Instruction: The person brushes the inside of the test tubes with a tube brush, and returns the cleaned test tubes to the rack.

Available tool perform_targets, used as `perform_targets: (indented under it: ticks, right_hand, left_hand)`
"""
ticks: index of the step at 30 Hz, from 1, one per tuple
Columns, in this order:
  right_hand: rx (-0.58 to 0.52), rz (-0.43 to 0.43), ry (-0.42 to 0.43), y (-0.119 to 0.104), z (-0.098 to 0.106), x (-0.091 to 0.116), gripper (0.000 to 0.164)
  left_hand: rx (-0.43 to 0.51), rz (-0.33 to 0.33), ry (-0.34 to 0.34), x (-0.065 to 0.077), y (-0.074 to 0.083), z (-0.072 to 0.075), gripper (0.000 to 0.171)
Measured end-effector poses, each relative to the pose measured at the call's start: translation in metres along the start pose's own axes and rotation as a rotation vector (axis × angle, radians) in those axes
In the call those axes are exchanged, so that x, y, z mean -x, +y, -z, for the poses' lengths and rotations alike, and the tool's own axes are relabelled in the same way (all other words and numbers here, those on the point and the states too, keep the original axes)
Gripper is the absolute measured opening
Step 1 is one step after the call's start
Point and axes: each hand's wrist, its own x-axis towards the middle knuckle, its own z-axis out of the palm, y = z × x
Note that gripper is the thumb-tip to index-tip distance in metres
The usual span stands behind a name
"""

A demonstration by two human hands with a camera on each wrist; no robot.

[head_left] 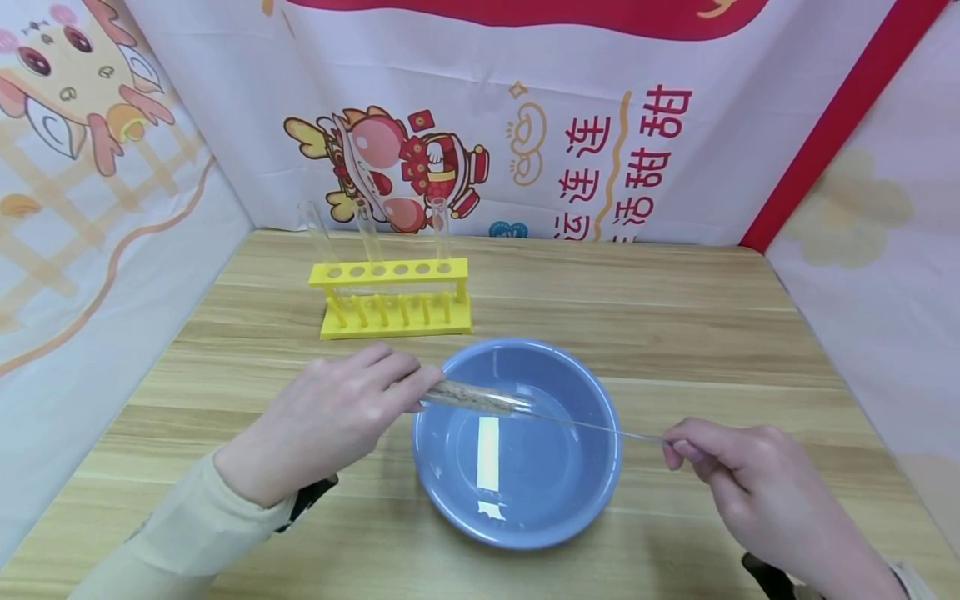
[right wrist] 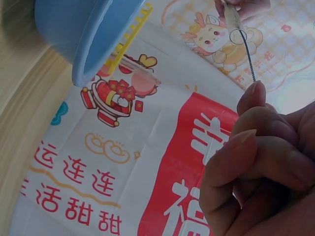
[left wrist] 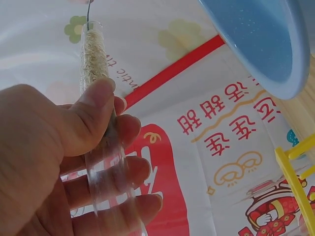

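Note:
My left hand [head_left: 341, 417] grips a clear glass test tube [left wrist: 106, 172], thumb on one side and fingers round the other, tilted above the blue basin [head_left: 517, 525]. Inside the tube's mouth end sit the pale bristles of a test tube brush [left wrist: 93, 56]. Its thin twisted wire handle [head_left: 585, 423] runs out of the mouth to the right. At the wire's far end my right hand [head_left: 757, 475] pinches it between thumb and curled fingers, beyond the basin's right rim. The basin appears to hold water with bright reflections.
Behind the basin, to the left, stands a yellow test tube rack [head_left: 397, 327] with several pegs along its base. Three clear test tubes [head_left: 369, 233] stand upright or leaning in its holes. A printed cloth [head_left: 450, 58] hangs along the back of the wooden table [head_left: 675, 317].

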Motion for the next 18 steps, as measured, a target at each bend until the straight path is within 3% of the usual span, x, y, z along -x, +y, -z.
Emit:
perform_targets:
  ticks: [10, 18]
  right_hand:
    - [-0.003, -0.004, 0.006, 0.0015, 0.0019, 0.0034, 0.049]
    - [0.004, 0.000, 0.011, 0.0033, 0.0023, 0.0046, 0.048]
  left_hand:
    - [0.030, 0.039, -0.055, 0.0009, 0.0002, 0.0027, 0.041]
    - [0.022, 0.037, -0.036, 0.0021, 0.0004, 0.0028, 0.039]
